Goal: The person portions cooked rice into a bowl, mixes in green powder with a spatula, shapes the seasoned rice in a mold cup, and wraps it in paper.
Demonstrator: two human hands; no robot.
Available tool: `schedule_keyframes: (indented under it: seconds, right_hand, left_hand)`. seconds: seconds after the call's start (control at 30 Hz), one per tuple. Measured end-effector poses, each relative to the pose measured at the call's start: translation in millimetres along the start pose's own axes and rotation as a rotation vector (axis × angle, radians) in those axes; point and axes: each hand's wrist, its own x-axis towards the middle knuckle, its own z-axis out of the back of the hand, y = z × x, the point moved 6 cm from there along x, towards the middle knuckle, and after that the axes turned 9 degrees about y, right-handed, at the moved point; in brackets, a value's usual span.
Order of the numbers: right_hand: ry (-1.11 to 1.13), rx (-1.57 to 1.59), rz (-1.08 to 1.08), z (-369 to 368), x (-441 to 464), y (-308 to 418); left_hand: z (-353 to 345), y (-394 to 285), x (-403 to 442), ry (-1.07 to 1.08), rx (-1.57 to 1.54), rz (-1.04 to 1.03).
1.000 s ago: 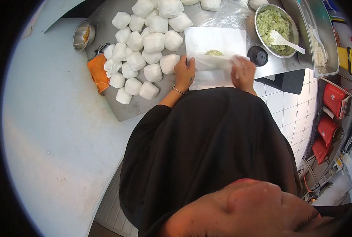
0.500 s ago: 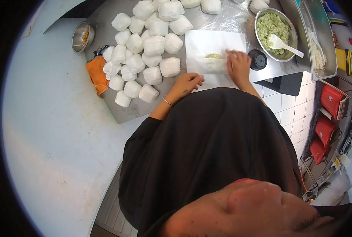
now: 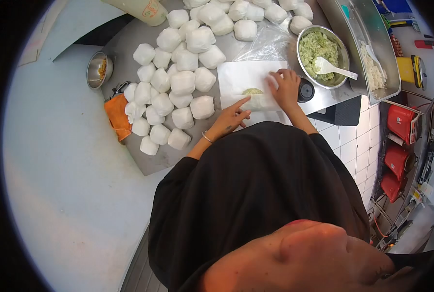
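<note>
A white paper sheet (image 3: 230, 78) lies in front of me, its near part folded up over a mound of green rice (image 3: 252, 91) that still shows at the fold. My left hand (image 3: 230, 119) is at the sheet's near left corner, index finger stretched out towards the fold and the other fingers loosely apart. At the right side of the sheet is my right hand (image 3: 286, 89), fingers spread and bent over the paper, slightly smeared by motion. Several white paper-wrapped parcels (image 3: 183, 82) are heaped to the left of the sheet.
A metal bowl of green rice (image 3: 318, 51) with a white rice paddle (image 3: 334, 69) stands at the back right, beside a metal tray (image 3: 392, 86) holding white rice. A black round lid (image 3: 305, 90) sits by my right hand. An orange cloth (image 3: 117, 117) and small bowl (image 3: 96, 80) are left.
My left hand has moved onto the paper's edge, its index finger now extended. The right hand's fingers have spread and shifted over the sheet. The whole view has shifted slightly.
</note>
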Motion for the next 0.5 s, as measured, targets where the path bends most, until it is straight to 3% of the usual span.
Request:
schedule_keyframes:
  seconds: [0.1, 0.17, 0.27, 0.37, 0.5]
  right_hand:
    - [0.179, 0.195, 0.189, 23.7, -6.9, 41.5]
    - [0.225, 0.089, 0.162, 8.1, -16.1, 41.6]
    - [0.246, 0.103, 0.036, -6.4, -20.3, 32.2]
    - [0.254, 0.131, -0.013, -7.0, -17.9, 28.1]
    - [0.274, 0.171, -0.02, -15.2, -18.7, 24.7]
  left_hand:
    - [10.6, 36.1, -0.6, -0.005, -0.297, 0.107]
    - [12.0, 57.5, -4.7, -0.053, -0.58, 0.228]
    - [12.4, 68.5, -13.4, -0.171, -1.003, 0.234]
    - [20.3, 69.6, -10.9, -0.256, -0.983, 0.1]
    - [34.0, 46.9, -7.5, -0.547, -0.62, -0.059]
